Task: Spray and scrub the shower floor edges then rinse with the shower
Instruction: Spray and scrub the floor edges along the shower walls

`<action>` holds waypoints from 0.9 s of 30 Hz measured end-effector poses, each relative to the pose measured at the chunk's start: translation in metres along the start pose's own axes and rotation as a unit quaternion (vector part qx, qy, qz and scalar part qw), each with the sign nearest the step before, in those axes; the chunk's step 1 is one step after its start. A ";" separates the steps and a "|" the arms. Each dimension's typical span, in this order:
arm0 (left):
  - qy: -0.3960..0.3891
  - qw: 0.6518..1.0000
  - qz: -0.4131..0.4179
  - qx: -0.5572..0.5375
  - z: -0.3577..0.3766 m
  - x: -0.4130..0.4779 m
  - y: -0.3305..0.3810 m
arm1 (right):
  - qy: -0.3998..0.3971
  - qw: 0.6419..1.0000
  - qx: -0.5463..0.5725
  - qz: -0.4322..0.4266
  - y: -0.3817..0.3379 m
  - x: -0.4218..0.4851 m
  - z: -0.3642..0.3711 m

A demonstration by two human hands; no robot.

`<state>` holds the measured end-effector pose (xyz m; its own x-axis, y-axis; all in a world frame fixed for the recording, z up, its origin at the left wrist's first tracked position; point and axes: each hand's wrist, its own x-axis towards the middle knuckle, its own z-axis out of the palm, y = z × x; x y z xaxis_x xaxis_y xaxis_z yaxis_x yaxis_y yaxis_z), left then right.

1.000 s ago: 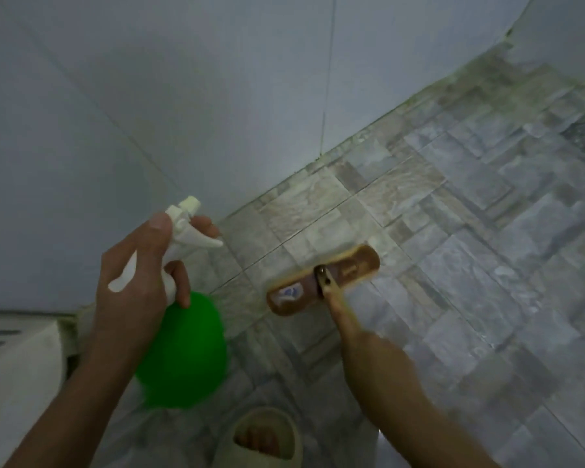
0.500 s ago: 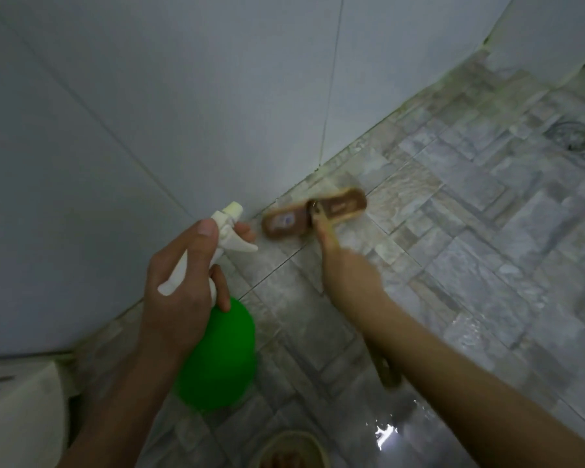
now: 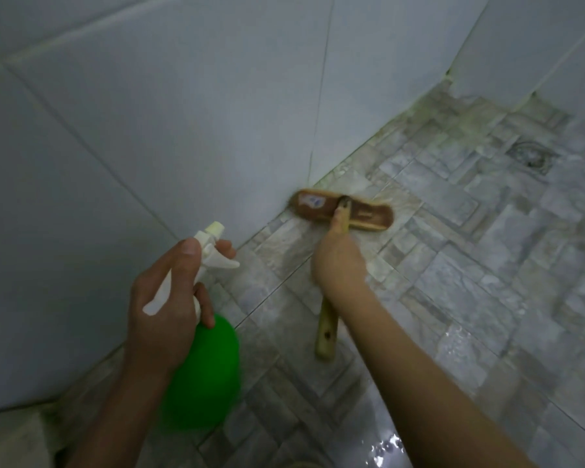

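Low beside the wall (image 3: 183, 113), the right hand (image 3: 340, 265) grips the pale handle of a brown scrub brush (image 3: 368, 216). Its long, stickered head lies just beyond the knuckles on the floor (image 3: 487, 265) edge. The left hand (image 3: 163, 305) clutches a green, white-triggered spray bottle (image 3: 203, 369).

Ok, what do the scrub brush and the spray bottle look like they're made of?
The scrub brush: seemingly varnished wood, a glossy brown head with darker streaks and a paler handle; its bristles are too blurred to judge. The spray bottle: probably plastic, a smooth, bright green body and a matte white trigger head.
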<state>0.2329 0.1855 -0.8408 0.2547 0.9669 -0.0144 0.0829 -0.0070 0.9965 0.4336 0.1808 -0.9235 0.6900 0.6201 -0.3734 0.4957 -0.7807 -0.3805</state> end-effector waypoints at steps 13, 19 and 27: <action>-0.075 0.997 0.006 0.006 0.043 0.046 -0.013 | 0.001 0.998 -0.046 -0.036 0.022 0.055 -0.022; -0.073 0.997 0.009 -0.018 0.067 0.062 -0.014 | 0.056 0.997 -0.043 0.013 0.049 0.180 -0.087; -0.110 0.994 0.014 -0.012 0.109 0.090 -0.019 | 0.060 0.998 -0.029 0.000 0.059 0.218 -0.088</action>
<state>0.3594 0.2452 -0.8700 0.4617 0.8870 -0.0011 0.0500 -0.0248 0.9984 0.6601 0.2632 -0.9531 0.7465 0.6095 -0.2670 0.5232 -0.7855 -0.3304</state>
